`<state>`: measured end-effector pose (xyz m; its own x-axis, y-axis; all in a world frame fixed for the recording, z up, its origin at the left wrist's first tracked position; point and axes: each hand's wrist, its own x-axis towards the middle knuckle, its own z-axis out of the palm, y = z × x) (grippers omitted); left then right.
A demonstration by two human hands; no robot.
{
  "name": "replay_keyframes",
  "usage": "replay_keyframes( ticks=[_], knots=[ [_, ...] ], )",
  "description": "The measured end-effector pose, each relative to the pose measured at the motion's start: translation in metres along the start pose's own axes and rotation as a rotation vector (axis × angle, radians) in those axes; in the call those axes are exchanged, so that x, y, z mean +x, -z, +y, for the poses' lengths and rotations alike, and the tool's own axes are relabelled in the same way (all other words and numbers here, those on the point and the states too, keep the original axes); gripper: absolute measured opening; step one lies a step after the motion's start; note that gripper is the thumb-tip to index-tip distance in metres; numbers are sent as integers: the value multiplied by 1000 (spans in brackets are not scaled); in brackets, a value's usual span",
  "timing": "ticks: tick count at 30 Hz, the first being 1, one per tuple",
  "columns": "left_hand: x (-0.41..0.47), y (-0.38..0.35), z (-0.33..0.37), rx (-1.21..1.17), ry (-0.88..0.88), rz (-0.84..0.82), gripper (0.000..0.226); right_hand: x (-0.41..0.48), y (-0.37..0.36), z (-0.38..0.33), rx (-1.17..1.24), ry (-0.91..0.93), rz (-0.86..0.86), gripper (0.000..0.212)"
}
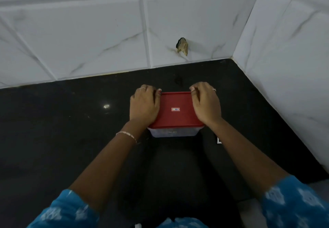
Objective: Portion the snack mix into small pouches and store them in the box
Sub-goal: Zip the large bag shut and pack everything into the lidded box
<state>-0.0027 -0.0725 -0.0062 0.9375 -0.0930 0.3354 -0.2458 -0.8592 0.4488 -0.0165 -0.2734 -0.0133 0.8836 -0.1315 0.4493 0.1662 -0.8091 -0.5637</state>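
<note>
Head view: a black bench is seen below a white tiled wall, with a small bright glint on its left part. At the lower left a blue patterned sleeve is seen, and a thin bracelet is worn on the wrist ahead of it. The left hand is laid over the left side of the lid, its fingers curled down over the far left edge so that the lid is gripped there; a ring is worn on one finger.

The box, clear-walled, stands on the bench in the middle of the view, near the back wall but apart from it. It is closed by a red lid, and a small white sticker is fixed at the lid's centre. What is inside cannot be made out through the walls. Above the box, a brown chipped mark is seen on the wall tile.

The right hand is placed on the right side of the lid in the same way, fingers curled over the far right edge and gripping it, with a second ring showing. Just right of the box, a small white scrap lies on the bench beside the right forearm. A second blue sleeve is seen at the lower right, and the bench is bounded there by a tiled side wall.
</note>
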Motion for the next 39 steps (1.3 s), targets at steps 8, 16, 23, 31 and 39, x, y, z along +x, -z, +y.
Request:
replay_keyframes(
  ticks=[8, 16, 23, 31, 39],
  knots=[
    [-69, -7, -42, 188, -476, -132, 72, -83, 26, 20, -200, 255, -259, 62],
    [-64, -18, -48, 105, -599, -28, 49, -87, 10, 28, -346, 371, -111, 47],
    [-64, -17, -46, 156, -607, -50, 48, -87, 12, 29, -376, 459, -79, 42],
    [-66, -13, -40, 154, -584, -61, 49, -88, -13, 1, -339, 624, -103, 41],
    [-67, -12, -38, 154, -524, -126, 53, -86, -7, -1, -358, 664, -105, 41]
  ],
)
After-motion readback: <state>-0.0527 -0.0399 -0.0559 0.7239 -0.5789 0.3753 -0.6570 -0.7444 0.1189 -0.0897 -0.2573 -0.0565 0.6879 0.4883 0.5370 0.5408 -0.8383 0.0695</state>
